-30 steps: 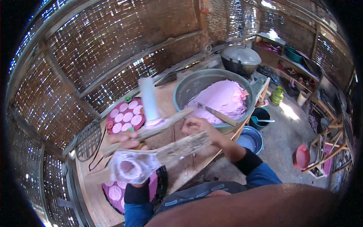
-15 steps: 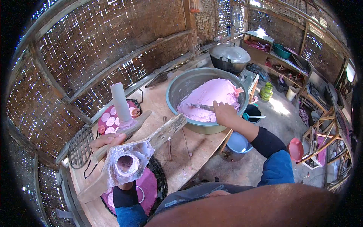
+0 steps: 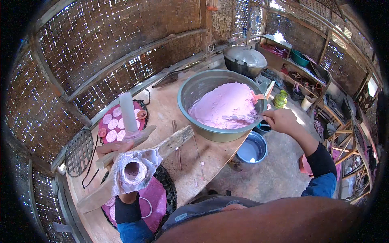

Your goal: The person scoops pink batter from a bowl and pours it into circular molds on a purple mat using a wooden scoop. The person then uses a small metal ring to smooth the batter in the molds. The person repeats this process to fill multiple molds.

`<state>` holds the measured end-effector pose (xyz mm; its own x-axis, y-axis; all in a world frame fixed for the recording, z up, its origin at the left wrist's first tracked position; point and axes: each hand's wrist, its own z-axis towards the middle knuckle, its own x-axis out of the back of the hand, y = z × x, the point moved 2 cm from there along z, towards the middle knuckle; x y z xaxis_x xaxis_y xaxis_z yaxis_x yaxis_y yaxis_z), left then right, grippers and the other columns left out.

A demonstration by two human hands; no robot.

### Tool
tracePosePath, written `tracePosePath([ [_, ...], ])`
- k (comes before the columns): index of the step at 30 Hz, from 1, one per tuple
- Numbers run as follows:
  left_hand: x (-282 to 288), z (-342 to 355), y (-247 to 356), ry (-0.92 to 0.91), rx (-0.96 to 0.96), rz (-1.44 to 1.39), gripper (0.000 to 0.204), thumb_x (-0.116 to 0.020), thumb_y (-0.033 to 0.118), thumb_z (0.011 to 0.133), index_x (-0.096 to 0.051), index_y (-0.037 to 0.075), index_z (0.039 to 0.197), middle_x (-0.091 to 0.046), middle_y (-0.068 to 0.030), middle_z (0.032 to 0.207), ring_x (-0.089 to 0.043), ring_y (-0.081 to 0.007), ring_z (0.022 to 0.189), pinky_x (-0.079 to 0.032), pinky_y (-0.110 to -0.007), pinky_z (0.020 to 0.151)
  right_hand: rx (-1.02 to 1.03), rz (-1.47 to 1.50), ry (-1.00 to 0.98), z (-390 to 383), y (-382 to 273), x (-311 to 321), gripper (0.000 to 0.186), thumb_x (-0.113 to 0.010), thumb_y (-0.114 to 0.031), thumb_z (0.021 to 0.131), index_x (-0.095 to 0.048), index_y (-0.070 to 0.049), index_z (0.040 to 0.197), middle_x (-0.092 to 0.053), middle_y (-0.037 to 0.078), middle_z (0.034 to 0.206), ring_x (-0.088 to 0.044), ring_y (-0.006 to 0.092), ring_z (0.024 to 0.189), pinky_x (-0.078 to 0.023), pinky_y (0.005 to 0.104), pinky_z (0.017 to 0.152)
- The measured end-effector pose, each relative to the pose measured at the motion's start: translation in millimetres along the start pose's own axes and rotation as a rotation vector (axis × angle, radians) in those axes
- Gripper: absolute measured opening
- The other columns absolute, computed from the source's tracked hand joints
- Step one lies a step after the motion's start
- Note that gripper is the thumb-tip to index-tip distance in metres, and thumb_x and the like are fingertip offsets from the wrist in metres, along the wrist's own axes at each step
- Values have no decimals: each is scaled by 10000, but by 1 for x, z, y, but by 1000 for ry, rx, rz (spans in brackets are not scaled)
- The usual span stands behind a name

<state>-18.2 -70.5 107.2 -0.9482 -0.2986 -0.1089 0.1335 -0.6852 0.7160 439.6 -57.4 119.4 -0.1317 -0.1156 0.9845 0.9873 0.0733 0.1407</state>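
My left hand [image 3: 113,148] grips a wooden press: one board [image 3: 143,137] bears an upright white cylinder [image 3: 128,115], and another board [image 3: 174,141] has a pink-smeared mould [image 3: 133,172] with a round opening. My right hand [image 3: 279,120] is closed on the handle of a spatula at the basin's right rim, its blade [image 3: 237,118] in the lower right of a mound of pink dough [image 3: 216,103]. The wide grey basin [image 3: 186,91] stands on the plywood table [image 3: 202,162]. Pale textured discs [image 3: 114,124] lie on a pink round tray behind the press; another pink tray [image 3: 156,194] is below it.
A woven rack [image 3: 78,152] lies at the table's left. A lidded pot [image 3: 245,60] stands behind the basin. On the floor at right are a blue basin [image 3: 252,150], a green gas cylinder [image 3: 280,98] and a pink container [image 3: 304,164]. Wooden frames [image 3: 348,158] crowd the right wall.
My right hand left the press, took hold of the spatula in the dough and moved rightward with it to the basin's edge. My left hand still holds the press.
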Motion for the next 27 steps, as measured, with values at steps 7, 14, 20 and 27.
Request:
tracePosePath([
  [7, -3, 0, -9, -5, 59, 6, 284, -760, 92, 667, -608, 56, 904, -525, -57, 907, -548, -184, 867, -477, -320, 771, 115, 26, -95, 16, -11, -8, 238, -482, -296, 845, -659, -190, 963, -643, 121, 748, -630, 308, 678, -507, 432, 616],
  [14, -9, 1, -18, -4, 117, 4, 288, -765, 111, 667, -610, 45, 900, -540, -59, 893, -551, -179, 857, -480, -317, 763, 166, 252, -257, 33, -51, -22, 232, -458, -254, 850, -616, -85, 832, -617, 171, 761, -612, 354, 750, -480, 468, 691],
  [20, -27, 5, -37, -33, 257, -13, 294, -770, 127, 666, -612, 36, 897, -553, -61, 881, -553, -174, 849, -483, -314, 757, 93, 360, -366, 43, -63, -23, 241, -443, -241, 851, -613, -72, 834, -615, 189, 787, -604, 361, 778, -472, 465, 707],
  [27, -41, 15, -122, -263, -91, 338, 338, -631, 150, 763, -508, 26, 1052, -531, -63, 958, -554, -151, 851, -478, -264, 758, 57, 499, -303, 24, -51, -35, 252, -455, -269, 860, -628, -85, 873, -622, 177, 802, -604, 350, 779, -473, 448, 705],
])
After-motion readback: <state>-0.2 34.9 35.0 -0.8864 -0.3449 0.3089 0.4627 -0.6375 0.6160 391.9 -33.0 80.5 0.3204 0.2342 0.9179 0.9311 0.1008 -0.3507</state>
